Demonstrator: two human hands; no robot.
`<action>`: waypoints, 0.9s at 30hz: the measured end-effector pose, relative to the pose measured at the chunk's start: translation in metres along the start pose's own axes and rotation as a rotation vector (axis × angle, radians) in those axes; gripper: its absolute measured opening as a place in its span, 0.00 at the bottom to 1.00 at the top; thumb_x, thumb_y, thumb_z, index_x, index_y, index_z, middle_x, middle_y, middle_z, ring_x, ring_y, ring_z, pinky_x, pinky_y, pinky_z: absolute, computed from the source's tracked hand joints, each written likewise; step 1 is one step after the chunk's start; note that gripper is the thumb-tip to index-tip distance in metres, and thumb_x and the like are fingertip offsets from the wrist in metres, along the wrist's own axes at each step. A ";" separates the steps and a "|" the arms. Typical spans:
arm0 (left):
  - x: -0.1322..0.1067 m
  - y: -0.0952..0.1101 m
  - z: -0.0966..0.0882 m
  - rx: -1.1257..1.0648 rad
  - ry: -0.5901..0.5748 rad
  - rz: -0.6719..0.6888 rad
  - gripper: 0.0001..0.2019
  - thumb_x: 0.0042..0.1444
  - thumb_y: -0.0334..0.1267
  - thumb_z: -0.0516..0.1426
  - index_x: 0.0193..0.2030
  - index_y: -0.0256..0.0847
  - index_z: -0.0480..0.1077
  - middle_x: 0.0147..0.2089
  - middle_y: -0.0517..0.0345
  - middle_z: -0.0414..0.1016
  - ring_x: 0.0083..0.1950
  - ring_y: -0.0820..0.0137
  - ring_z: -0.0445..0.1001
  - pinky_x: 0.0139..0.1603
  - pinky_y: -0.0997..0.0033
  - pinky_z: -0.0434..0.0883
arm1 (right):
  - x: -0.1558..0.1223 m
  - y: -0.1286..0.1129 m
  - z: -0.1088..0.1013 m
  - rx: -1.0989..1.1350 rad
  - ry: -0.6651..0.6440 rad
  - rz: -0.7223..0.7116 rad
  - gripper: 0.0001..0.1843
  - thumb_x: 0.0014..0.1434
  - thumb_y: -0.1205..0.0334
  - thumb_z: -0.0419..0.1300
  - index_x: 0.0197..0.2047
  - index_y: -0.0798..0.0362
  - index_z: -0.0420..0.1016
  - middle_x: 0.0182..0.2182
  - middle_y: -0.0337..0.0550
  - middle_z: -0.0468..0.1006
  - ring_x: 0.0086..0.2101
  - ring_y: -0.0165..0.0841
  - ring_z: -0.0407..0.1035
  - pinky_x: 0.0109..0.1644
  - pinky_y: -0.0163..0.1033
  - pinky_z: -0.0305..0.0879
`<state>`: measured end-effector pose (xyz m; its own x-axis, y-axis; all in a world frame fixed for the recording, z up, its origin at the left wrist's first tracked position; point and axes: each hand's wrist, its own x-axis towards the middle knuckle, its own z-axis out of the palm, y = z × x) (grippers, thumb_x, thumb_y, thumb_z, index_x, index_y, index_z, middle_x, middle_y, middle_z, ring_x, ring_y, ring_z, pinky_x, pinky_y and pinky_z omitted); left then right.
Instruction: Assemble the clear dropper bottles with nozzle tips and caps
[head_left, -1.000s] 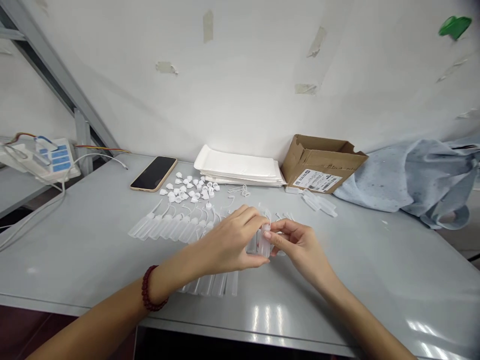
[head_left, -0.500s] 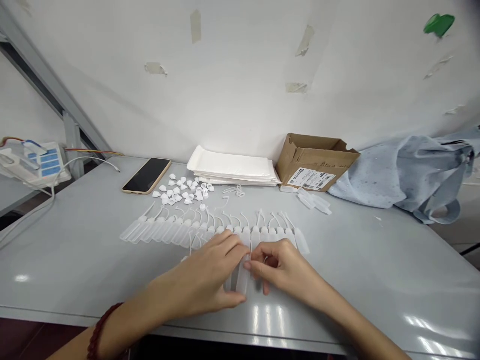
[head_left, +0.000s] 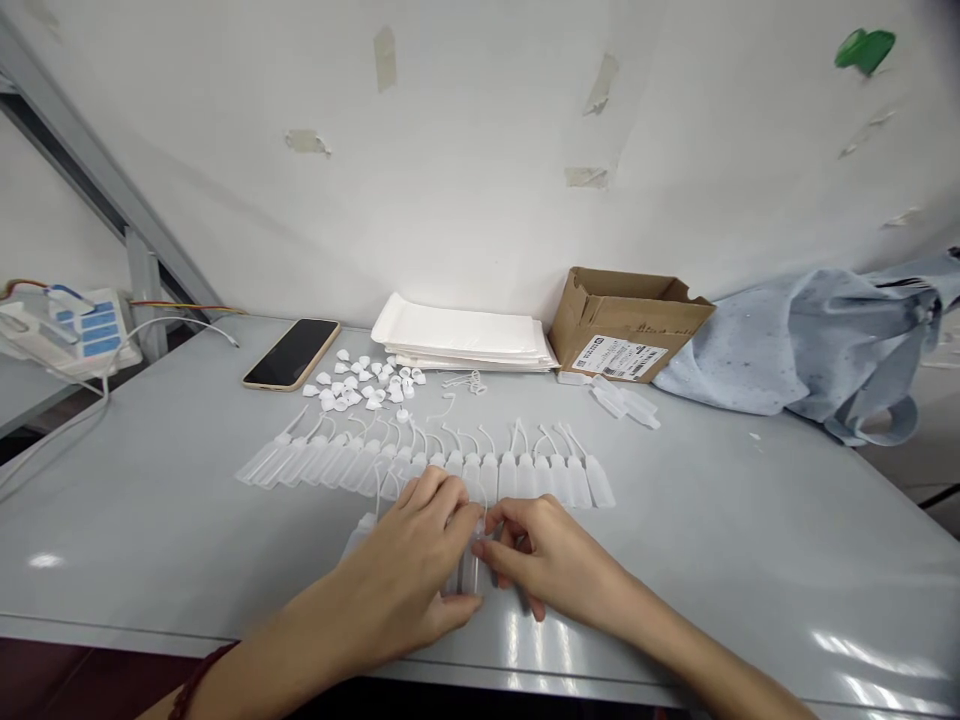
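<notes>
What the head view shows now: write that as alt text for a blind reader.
Left hand and right hand hold a translucent bottle at a grey table, before a row of similar bottles. Behind are loose white caps, a phone, a white stack and a cardboard box.

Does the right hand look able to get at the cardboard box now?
Probably yes: just low-lying bottles separate the right hand from the cardboard box, though that hand is busy with another bottle.

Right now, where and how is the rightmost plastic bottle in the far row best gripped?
Pinch the body of the rightmost plastic bottle, probably best from the right: it lies flat, with a neighbouring bottle on its left only, and a thin tube leaves its far end.
</notes>
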<state>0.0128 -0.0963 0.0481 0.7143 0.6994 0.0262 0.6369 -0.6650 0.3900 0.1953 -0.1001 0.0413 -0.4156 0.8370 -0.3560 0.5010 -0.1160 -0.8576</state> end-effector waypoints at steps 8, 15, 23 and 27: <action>0.001 0.000 -0.003 0.011 -0.033 -0.019 0.12 0.47 0.36 0.61 0.39 0.39 0.67 0.41 0.54 0.64 0.45 0.59 0.59 0.46 0.57 0.65 | 0.002 0.004 0.002 -0.042 -0.003 -0.012 0.11 0.60 0.57 0.55 0.29 0.53 0.67 0.18 0.33 0.71 0.10 0.22 0.60 0.14 0.27 0.53; 0.002 0.000 -0.006 0.025 -0.066 -0.031 0.11 0.48 0.36 0.60 0.39 0.38 0.67 0.41 0.52 0.64 0.45 0.58 0.59 0.46 0.55 0.63 | 0.003 0.004 0.002 -0.065 -0.004 -0.022 0.11 0.60 0.58 0.54 0.28 0.53 0.66 0.18 0.32 0.70 0.10 0.21 0.58 0.15 0.26 0.53; 0.001 0.000 -0.006 0.038 -0.080 -0.042 0.11 0.49 0.37 0.60 0.39 0.38 0.67 0.41 0.52 0.63 0.45 0.58 0.58 0.46 0.55 0.63 | 0.004 0.001 0.002 -0.058 -0.013 0.015 0.13 0.60 0.57 0.54 0.27 0.54 0.65 0.16 0.33 0.70 0.09 0.21 0.57 0.10 0.25 0.49; 0.001 -0.001 -0.005 0.036 -0.073 -0.045 0.11 0.49 0.38 0.60 0.39 0.37 0.68 0.41 0.53 0.63 0.45 0.59 0.58 0.47 0.56 0.62 | 0.004 0.001 0.002 -0.061 -0.015 0.019 0.13 0.59 0.58 0.54 0.25 0.54 0.64 0.16 0.33 0.70 0.09 0.20 0.56 0.10 0.25 0.49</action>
<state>0.0109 -0.0936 0.0521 0.7030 0.7088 -0.0580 0.6779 -0.6433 0.3557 0.1927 -0.0980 0.0382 -0.4167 0.8267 -0.3780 0.5539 -0.0988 -0.8267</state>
